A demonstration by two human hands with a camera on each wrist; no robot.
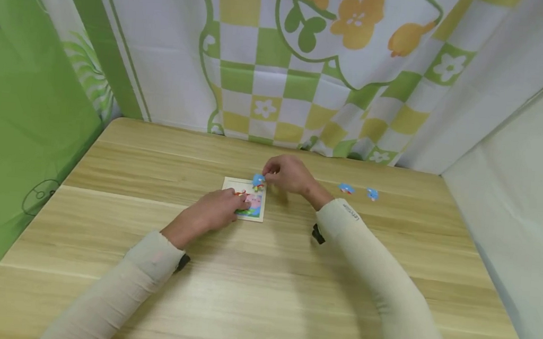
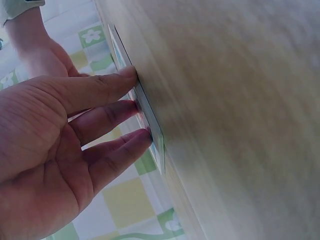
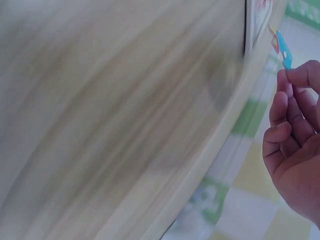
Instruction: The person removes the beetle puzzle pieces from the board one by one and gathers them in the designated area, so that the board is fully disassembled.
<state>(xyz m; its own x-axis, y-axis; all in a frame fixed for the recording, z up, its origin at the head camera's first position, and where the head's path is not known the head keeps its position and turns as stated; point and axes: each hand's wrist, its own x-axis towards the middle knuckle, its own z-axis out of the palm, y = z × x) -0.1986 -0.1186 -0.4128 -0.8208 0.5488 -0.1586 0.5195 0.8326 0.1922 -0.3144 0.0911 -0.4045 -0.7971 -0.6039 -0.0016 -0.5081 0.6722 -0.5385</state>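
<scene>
A flat jigsaw puzzle board (image 1: 262, 211) with a pale frame and a colourful cartoon picture lies on the table. My left hand (image 1: 218, 208) rests on its lower left part; in the left wrist view the fingers (image 2: 117, 155) reach out fairly straight and their tips touch the board (image 2: 159, 150). Above the board's upper right corner, my right hand (image 1: 290, 174) pinches a blue puzzle piece (image 1: 258, 180) by its edge between thumb and forefinger. The right wrist view shows that piece (image 3: 282, 49) raised off the board, its other fingers curled below.
Two loose blue puzzle pieces, one (image 1: 346, 189) and another (image 1: 372, 194), lie to the right on the wooden table (image 1: 261, 296). A checked, flowered curtain (image 1: 302, 87) hangs behind the table's far edge. Green cloth (image 1: 20, 134) stands at the left, white cloth (image 1: 515, 173) at the right.
</scene>
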